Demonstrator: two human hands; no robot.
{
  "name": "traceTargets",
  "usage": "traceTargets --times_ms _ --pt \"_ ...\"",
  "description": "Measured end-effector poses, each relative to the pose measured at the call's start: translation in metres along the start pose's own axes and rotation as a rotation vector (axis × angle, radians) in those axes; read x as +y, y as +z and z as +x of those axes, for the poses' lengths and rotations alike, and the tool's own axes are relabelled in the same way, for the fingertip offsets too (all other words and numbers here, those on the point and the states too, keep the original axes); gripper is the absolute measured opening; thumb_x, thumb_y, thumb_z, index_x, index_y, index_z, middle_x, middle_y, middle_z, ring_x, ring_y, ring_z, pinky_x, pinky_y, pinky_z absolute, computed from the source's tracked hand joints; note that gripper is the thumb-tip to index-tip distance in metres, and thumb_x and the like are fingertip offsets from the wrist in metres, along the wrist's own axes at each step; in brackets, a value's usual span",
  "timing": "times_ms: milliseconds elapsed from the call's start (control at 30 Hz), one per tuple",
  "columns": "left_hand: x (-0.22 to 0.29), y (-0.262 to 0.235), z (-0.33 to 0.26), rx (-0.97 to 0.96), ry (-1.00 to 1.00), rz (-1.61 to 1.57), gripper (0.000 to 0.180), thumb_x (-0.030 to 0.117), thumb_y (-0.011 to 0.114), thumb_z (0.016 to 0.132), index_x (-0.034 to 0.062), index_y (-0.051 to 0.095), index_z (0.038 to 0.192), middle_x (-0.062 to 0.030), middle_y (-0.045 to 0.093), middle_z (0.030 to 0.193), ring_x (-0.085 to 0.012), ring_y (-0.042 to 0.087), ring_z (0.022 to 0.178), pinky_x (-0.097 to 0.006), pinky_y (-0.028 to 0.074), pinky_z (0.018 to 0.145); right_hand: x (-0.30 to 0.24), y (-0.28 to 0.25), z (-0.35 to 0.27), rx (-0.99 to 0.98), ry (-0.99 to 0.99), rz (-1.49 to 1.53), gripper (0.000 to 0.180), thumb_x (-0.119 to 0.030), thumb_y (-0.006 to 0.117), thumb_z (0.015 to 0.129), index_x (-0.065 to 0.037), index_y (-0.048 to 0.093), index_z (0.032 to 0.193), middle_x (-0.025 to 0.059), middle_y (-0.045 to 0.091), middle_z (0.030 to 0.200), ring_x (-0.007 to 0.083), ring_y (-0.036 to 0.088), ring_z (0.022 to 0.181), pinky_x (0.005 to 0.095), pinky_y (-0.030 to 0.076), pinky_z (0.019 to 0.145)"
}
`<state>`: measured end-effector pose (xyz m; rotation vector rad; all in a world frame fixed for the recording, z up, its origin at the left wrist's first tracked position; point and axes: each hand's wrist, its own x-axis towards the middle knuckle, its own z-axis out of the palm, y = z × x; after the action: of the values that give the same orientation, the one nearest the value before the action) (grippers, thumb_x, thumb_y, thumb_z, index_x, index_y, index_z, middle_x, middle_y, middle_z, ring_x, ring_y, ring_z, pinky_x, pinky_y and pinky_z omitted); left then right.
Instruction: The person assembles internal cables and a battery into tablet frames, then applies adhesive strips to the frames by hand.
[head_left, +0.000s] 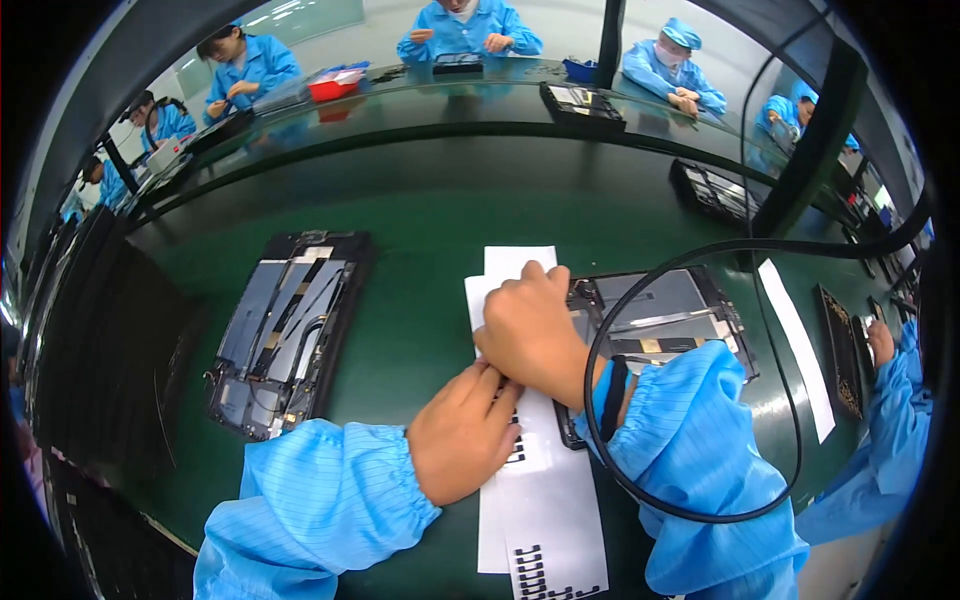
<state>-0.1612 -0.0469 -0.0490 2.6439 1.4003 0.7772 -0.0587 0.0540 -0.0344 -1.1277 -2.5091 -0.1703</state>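
The person is sitting at a dark green tabletop and both hands are working near its near edge, in the middle.

The left hand is lying flat with its fingers stretched out, pressing down on a long white sheet of stickers. It is not gripping anything. The sheet is running from the near edge up toward the middle of the tabletop, and small black sticker shapes are showing on it near the hand and at the bottom end.

The right hand is curled into a loose fist on the upper part of the same sheet. Its fingertips are tucked under, so I cannot tell if it is pinching something.

Just to the right of the sheet, an opened tablet is lying with its insides showing, touching the sheet's edge. A black cable is looping over it and around the right sleeve.

Another opened tablet is lying well apart toward the left side of the tabletop.

A white strip is lying near the right edge.

Other people in blue coats are sitting along the far edge.
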Motion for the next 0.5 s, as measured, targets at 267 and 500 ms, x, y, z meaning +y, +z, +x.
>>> traceTargets --times_ms 267,500 --pt "-0.005 -0.005 -0.008 -0.069 -0.039 -0.051 0.044 0.010 0.064 0.068 -0.0034 0.051 0.107 -0.0216 0.047 0.115 -0.0363 0.045 0.108 -0.040 0.039 0.091 0.052 -0.086 -0.054 -0.032 0.180 0.895 0.017 -0.014 0.057 0.072 0.002 0.057 0.068 0.0124 0.057 0.066 0.0250 0.051 0.067 0.0327 0.041 0.063" --pt "0.038 -0.016 0.024 -0.022 0.352 -0.227 0.038 0.004 0.066 0.059 -0.0019 0.059 0.095 -0.0172 0.054 0.104 -0.0312 0.055 0.094 -0.041 0.045 0.079 0.106 -0.133 -0.145 -0.177 0.387 1.249 0.001 0.000 0.056 0.071 -0.001 0.056 0.071 0.0080 0.058 0.084 0.0165 0.052 0.080 0.0287 0.038 0.077"
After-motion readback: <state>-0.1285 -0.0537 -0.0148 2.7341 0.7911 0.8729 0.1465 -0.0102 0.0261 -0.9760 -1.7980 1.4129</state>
